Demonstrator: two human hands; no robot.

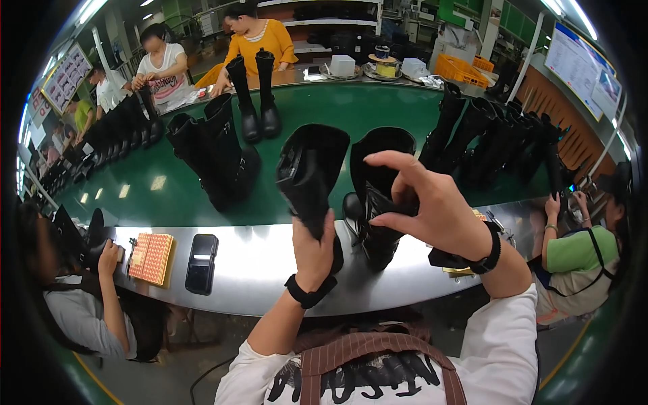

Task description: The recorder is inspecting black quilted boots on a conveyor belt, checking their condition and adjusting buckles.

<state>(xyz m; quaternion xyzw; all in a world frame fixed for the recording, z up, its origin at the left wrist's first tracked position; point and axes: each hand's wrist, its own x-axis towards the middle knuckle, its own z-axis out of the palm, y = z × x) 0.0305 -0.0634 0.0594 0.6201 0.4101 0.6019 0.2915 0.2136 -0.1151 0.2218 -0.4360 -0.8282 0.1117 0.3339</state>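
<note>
My left hand (pixel 312 250) is closed round a dark, upright piece of a black tall boot (pixel 300 179), whose wide shaft opening faces me. Close by on the right stands a second black tall boot (pixel 382 251), its shaft opening also toward me. Over that one is my right hand (pixel 422 199), thumb and index finger spread wide in a C shape. A shiny black flap (pixel 382 202) shows between them; whether the curled fingers touch it I cannot tell. The lower part of the left boot is mostly hidden by my left hand.
A phone (pixel 201 264) and a patterned notebook (pixel 152 258) lie on the metal ledge (pixel 250 297). Black boots (pixel 219 152) stand on the green table (pixel 300 104), with more boots (pixel 482 135) to the right. Co-workers sit at both sides (pixel 580 250) and across (pixel 260 44).
</note>
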